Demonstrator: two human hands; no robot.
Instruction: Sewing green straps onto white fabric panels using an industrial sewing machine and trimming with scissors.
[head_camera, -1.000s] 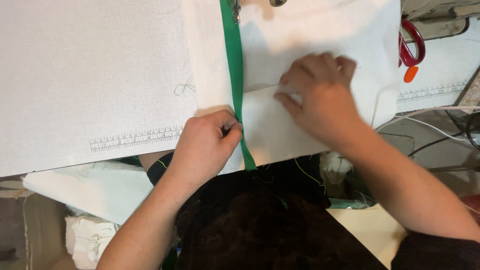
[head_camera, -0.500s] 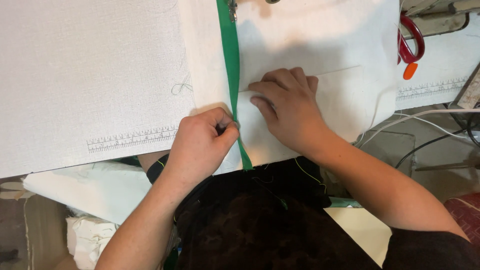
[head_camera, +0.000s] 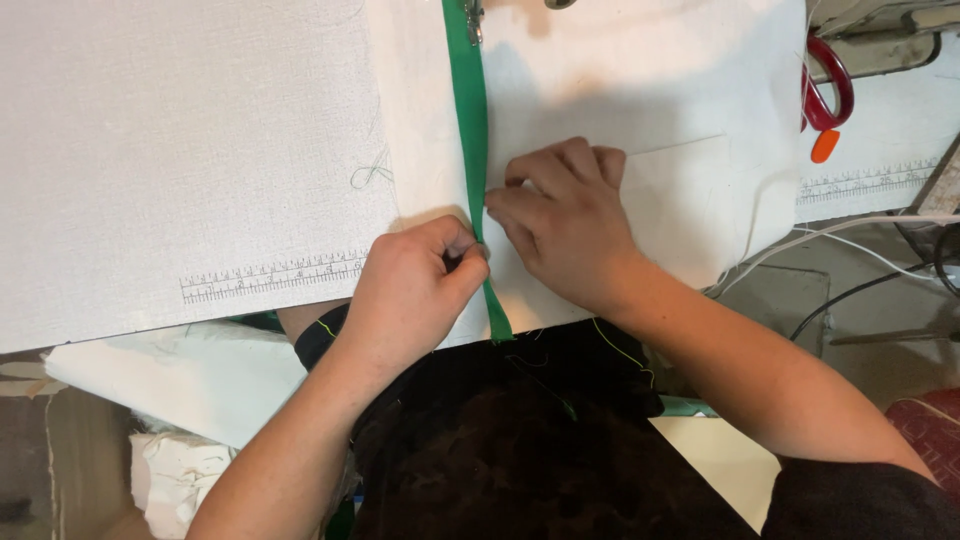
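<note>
Near the middle of the frame, the left hand (head_camera: 415, 290) has its grip pinched on the green tape (head_camera: 470, 130) running down the white cloth (head_camera: 640, 90) on the desk (head_camera: 150, 150), while the right hand (head_camera: 565, 220) presses flat on the cloth just beside it, fingers together.

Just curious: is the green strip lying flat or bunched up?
Flat: the green strip runs straight along the white fabric, both hands pressing beside it.
</note>
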